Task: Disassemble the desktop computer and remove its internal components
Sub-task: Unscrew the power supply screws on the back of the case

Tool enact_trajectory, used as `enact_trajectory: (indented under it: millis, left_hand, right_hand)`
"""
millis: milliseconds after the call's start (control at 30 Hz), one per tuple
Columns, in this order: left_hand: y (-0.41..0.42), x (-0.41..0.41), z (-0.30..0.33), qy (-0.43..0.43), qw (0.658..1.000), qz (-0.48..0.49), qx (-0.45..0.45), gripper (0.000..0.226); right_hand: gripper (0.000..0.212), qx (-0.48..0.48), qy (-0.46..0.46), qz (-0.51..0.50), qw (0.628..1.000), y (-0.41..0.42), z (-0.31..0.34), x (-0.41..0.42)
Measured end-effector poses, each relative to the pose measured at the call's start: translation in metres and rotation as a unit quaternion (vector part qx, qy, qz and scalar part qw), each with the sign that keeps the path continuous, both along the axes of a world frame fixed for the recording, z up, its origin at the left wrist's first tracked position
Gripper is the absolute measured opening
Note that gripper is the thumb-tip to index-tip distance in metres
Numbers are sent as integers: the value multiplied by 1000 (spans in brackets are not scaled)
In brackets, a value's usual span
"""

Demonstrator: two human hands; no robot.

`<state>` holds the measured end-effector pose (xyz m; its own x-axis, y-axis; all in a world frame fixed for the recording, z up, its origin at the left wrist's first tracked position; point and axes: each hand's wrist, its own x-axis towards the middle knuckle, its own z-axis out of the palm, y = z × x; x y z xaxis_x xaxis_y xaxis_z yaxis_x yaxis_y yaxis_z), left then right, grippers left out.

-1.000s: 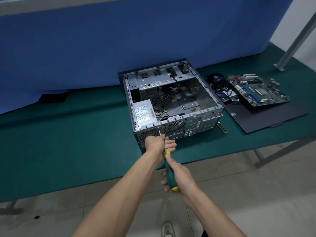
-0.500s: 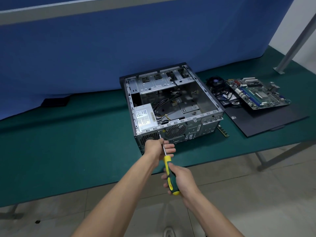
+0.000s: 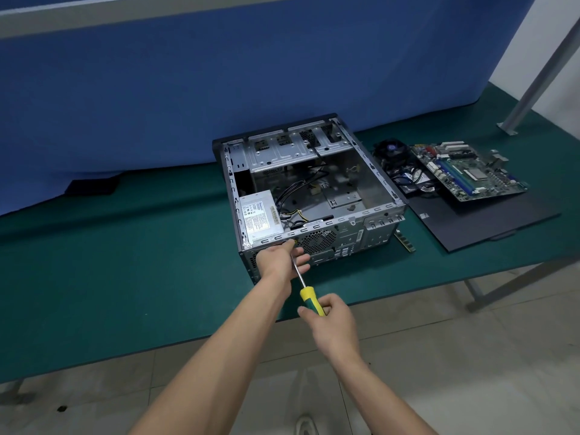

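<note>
Views: you have one, worn on your head.
Direction: it looks forward and down over your forearms to the counter (image 3: 125, 277) edge.
Nearness: your hands (image 3: 279, 262) sit mid-frame; the blue backdrop (image 3: 219, 89) fills the top.
Shared: nothing, single view.

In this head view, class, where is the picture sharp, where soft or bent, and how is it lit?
Head view: flat, even lighting with only faint shadows; the computer case, motherboard and screwdriver read sharp; wide-angle distortion bows the green table edge; the forearms at the bottom loom large and slightly soft; no strong glare.
</note>
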<state>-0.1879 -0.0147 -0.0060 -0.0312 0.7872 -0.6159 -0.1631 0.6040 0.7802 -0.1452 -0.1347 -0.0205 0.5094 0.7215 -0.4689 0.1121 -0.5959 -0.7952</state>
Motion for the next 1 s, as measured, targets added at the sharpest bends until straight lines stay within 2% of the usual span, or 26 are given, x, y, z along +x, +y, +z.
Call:
enact_trajectory:
  millis: [100, 233, 400, 467, 533, 600, 667, 700, 733, 800, 833, 867, 933, 1000]
  left_hand:
    - [6, 3, -4, 10, 1000, 16, 5, 16]
    - [7, 3, -12, 7, 999, 38, 13, 14]
    - [4, 3, -18, -72, 997, 36, 8, 21]
    - [3, 3, -16, -76, 997, 20, 14, 22]
    - [1, 2, -11, -44, 997, -21, 54, 20]
    - [0, 4, 1, -13, 990, -89, 107, 17]
    - [1, 8, 20, 29, 967, -182, 176, 16]
    - [1, 12, 30, 69, 943, -237, 222, 16]
    - [1, 16, 42, 130, 902, -296, 285, 16]
    - [3, 27, 62, 271, 768, -398, 423, 17]
    - [4, 34, 70, 329, 695, -428, 475, 18]
    - [6, 42, 78, 366, 639, -445, 510, 20]
    - [10, 62, 86, 397, 573, -456, 553, 22]
    - [14, 82, 88, 408, 538, -465, 573, 24]
  right_hand:
    - [23, -34, -108, 37, 993, -2, 2, 7]
    - [21, -43, -179, 75, 980, -4, 4, 22]
    - [20, -43, -264, 114, 957, -7, 12, 40]
    - [16, -54, -267, 116, 955, -9, 17, 50]
    - [13, -67, -243, 104, 962, -8, 25, 63]
    - [16, -59, -216, 88, 971, -2, 36, 77]
    - [24, -5, -155, 55, 986, 7, 50, 90]
    - [29, 35, -115, 34, 992, 11, 59, 97]
    - [32, 73, -79, 16, 994, 14, 68, 105]
    - [28, 132, -28, -4, 991, 22, 86, 120]
    - [25, 152, -8, -10, 988, 26, 94, 127]
    - [23, 169, 10, -13, 986, 31, 101, 135]
    - [18, 191, 40, -11, 981, 41, 109, 151]
    - [14, 195, 55, 2, 979, 50, 111, 168]
